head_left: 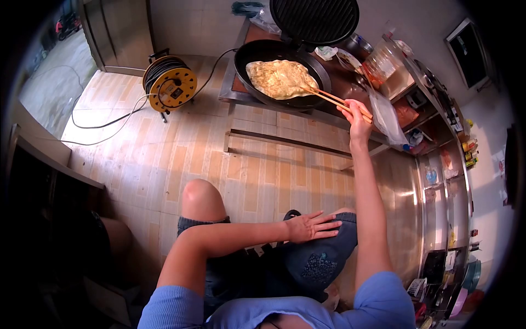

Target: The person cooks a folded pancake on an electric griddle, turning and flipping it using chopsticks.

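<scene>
In my right hand [359, 118] is a pair of wooden chopsticks [334, 100], its fingers closed round their rear ends. The chopstick tips touch the right edge of a browned flatbread [276, 78]. That flatbread lies in a round black electric pan [323, 77], towards its left side. The ridged lid [315, 19] of the pan stands raised behind it. My left hand [309, 226] rests on the denim over my thigh, fingers spread, holding nothing.
The pan sits on a metal-framed table [235, 90]. A yellow cable reel [174, 83] stands on the tiled floor to the left. Shelves [438, 192] with packages run along the right. At lower left, a person's bare knee [118, 238] shows in shadow.
</scene>
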{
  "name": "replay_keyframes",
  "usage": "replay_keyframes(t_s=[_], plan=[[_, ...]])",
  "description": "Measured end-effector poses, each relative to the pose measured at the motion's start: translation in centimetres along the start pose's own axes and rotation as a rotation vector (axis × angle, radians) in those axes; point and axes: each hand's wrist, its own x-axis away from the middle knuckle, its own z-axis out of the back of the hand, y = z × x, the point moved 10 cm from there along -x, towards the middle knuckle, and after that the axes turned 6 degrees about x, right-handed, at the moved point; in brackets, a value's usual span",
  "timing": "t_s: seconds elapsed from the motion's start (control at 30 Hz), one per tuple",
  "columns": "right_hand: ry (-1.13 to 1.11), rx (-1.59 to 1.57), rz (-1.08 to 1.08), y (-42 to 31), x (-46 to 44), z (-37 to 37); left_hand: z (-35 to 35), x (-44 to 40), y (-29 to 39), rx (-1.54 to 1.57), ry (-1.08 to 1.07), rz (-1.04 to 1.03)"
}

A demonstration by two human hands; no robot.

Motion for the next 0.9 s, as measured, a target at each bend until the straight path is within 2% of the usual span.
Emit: replay_keyframes(t_s=[0.07,0.23,0.43,0.53,0.67,0.77,0.9], plan=[[-0.002,-0.021,0.022,-0.9,-0.1,-0.3,0.3,0.1,0.2,0.057,-0.054,0.019],[-0.053,-0.192,0.039,-2.8,-0.2,-3.6,-0.1,-0.1,0.2,-0.024,-0.019,-0.010],[-0.104,-0.286,-0.006,0.4,-1.0,-9.6,-0.1,-0.2,0.3,-0.030,-0.039,-0.014],[-0.134,-0.209,-0.034,1.1,-1.5,-12.0,-0.5,-0.2,0.2,-0.030,-0.022,-0.020],[-0.134,-0.228,-0.004,-0.1,-1.8,-11.8,-0.5,-0.2,0.0,-0.028,-0.057,-0.010],[-0.021,-0.183,0.098,-1.7,-0.9,-8.0,0.1,0.2,0.1,-0.072,-0.036,0.016],[-0.048,-0.128,0.029,2.2,-0.5,-5.3,-0.3,0.2,-0.1,0.004,-0.060,0.037]])
